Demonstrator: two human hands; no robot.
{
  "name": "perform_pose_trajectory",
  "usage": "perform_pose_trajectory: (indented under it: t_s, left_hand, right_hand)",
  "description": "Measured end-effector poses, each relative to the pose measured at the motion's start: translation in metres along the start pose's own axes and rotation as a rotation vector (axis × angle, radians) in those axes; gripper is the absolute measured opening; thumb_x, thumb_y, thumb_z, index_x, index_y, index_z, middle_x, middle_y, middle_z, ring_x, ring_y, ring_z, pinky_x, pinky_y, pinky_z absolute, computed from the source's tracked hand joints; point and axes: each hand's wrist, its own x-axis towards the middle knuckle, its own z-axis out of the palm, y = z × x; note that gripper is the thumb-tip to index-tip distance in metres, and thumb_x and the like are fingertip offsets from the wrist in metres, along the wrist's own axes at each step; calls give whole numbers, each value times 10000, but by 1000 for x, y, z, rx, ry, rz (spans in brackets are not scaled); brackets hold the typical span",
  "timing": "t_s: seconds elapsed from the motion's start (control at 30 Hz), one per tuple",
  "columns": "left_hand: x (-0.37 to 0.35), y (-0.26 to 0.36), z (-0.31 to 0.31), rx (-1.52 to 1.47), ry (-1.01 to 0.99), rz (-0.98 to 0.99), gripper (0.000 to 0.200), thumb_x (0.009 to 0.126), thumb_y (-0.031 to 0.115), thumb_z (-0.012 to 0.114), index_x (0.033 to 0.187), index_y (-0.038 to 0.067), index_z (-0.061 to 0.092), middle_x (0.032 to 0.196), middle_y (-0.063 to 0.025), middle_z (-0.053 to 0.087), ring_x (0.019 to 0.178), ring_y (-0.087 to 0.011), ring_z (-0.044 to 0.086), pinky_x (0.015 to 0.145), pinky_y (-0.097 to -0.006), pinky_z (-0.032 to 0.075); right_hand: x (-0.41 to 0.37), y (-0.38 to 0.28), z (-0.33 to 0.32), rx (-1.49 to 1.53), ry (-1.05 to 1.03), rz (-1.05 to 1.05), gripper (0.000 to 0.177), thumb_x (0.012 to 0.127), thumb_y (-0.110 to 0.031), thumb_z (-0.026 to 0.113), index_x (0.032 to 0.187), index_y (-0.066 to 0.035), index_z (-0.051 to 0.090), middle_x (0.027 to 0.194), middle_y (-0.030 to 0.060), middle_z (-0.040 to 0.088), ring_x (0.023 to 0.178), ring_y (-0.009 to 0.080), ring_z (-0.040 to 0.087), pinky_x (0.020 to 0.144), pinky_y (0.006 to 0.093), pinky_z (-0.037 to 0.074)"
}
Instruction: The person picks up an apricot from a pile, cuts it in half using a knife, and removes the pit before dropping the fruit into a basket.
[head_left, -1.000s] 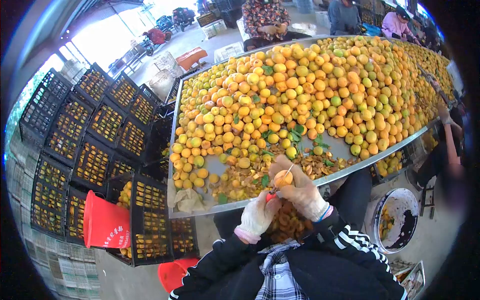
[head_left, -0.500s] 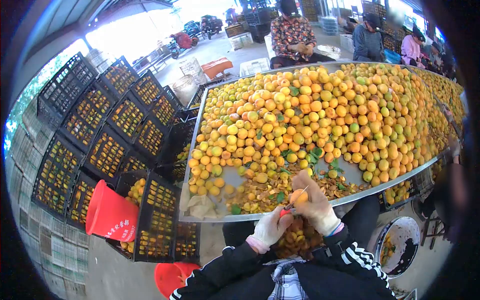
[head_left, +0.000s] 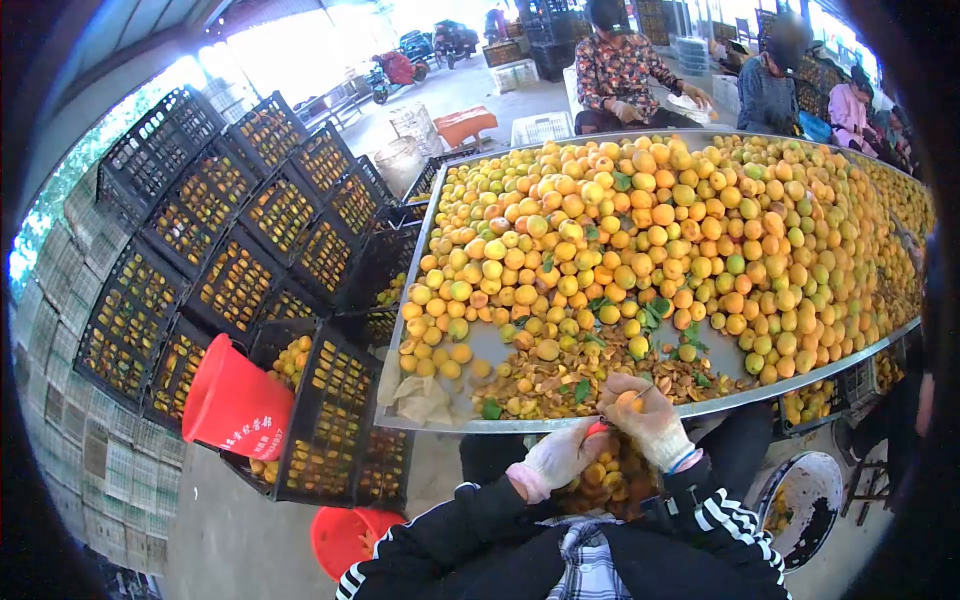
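Note:
My left hand (head_left: 558, 456), in a white glove, is closed on a small tool with a red handle (head_left: 597, 429) at the table's near edge. Just right of it, my right hand (head_left: 648, 418), also gloved, has its fingers wrapped round an orange fruit (head_left: 630, 401). The two hands are close together, and the tool's tip is hidden at the fruit. Beyond them, peelings (head_left: 540, 378) and green leaves lie on the metal table (head_left: 465, 417), with a large heap of yellow-orange fruit (head_left: 600, 240) behind. More fruit (head_left: 603, 478) sits below my hands.
Black crates of fruit (head_left: 235, 280) are stacked at the left. A red bucket (head_left: 235, 395) leans there, and another red bucket (head_left: 345, 540) stands on the floor. At the right is a round tub (head_left: 805, 510). A person in a patterned shirt (head_left: 620, 75) sits across the table.
The view has shifted, so the table and crates appear further right. My right fingers have closed more round the fruit. The person across has spread their hands apart.

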Motion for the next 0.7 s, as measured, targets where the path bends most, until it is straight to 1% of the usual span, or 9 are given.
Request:
perform_pose_trajectory:
  t_s: [0.13, 0.2, 0.3, 0.47, 0.53, 0.57, 0.63, 0.67, 0.7]
  left_hand:
    - [-3, -6, 3, -161, -13, 30, 370, 1004, 330, 558, 1210, 24, 585, 923, -204, 688, 883, -327, 682, 746, -405, 517]
    - [-5, -30, 13, -456, -176, -191, 328, 1011, 315, 560, 1151, 23, 610, 904, -133, 684, 840, -217, 645, 749, -354, 502]
    - [-3, -44, 18, -626, -259, -209, 303, 1016, 299, 560, 1110, 19, 624, 886, -82, 671, 809, -149, 584, 736, -331, 490]
    - [10, -1, -12, -262, -32, -29, 280, 989, 262, 602, 1156, 38, 611, 923, -107, 684, 833, -180, 623, 753, -332, 502]
    - [16, 21, -20, -607, 149, -153, 376, 948, 231, 657, 1271, 58, 576, 1001, -134, 699, 906, -201, 658, 811, -329, 511]
    - [21, 59, -42, -267, 160, -109, 512, 916, 194, 694, 1373, 48, 517, 1074, -165, 695, 988, -208, 667, 876, -325, 503]
    - [28, 54, -33, -340, 142, -70, 508, 917, 139, 680, 1389, 36, 524, 1103, -129, 699, 980, -194, 663, 872, -320, 508]
    - [31, 48, -27, -406, 126, -104, 486, 920, 126, 672, 1380, 39, 540, 1095, -103, 700, 956, -184, 661, 858, -314, 514]
    - [36, 44, -20, -677, 128, -178, 459, 928, 131, 656, 1370, 57, 558, 1057, -63, 690, 880, -146, 641, 784, -283, 513]
  right_hand:
    - [-4, -8, -7, -27, -73, 84, 401, 907, -85, 711, 1269, -5, 557, 1088, 57, 659, 1032, 132, 622, 926, 279, 520]
    - [-4, -14, -12, -203, -159, 11, 393, 894, -80, 705, 1257, -10, 570, 1058, 51, 669, 1024, 124, 624, 901, 284, 526]
    - [-2, -20, -14, -437, -161, 101, 397, 883, -113, 695, 1247, -6, 577, 1026, 50, 682, 912, 132, 658, 814, 289, 543]
    - [3, -15, -17, -41, -44, 206, 356, 897, -91, 595, 1239, 6, 587, 1007, 89, 692, 762, 114, 655, 650, 250, 537]
    - [4, -17, -12, -31, -8, 254, 244, 938, -164, 555, 1107, -2, 624, 872, 29, 646, 757, 123, 600, 643, 303, 504]
    - [4, -11, -15, -167, -73, 149, 190, 936, -167, 543, 1027, -18, 616, 846, 22, 623, 742, 125, 585, 616, 309, 479]
    - [-3, -17, -12, -302, -156, 10, 199, 943, -205, 488, 818, -61, 544, 792, 4, 556, 704, 131, 543, 555, 316, 400]
    - [-5, -11, -15, -369, -189, -178, 226, 942, -220, 469, 990, -54, 614, 807, 2, 567, 700, 109, 541, 554, 271, 398]
    - [-6, -10, -14, 112, -197, 92, 278, 935, -214, 469, 1117, -46, 598, 812, 0, 573, 696, 97, 537, 554, 260, 403]
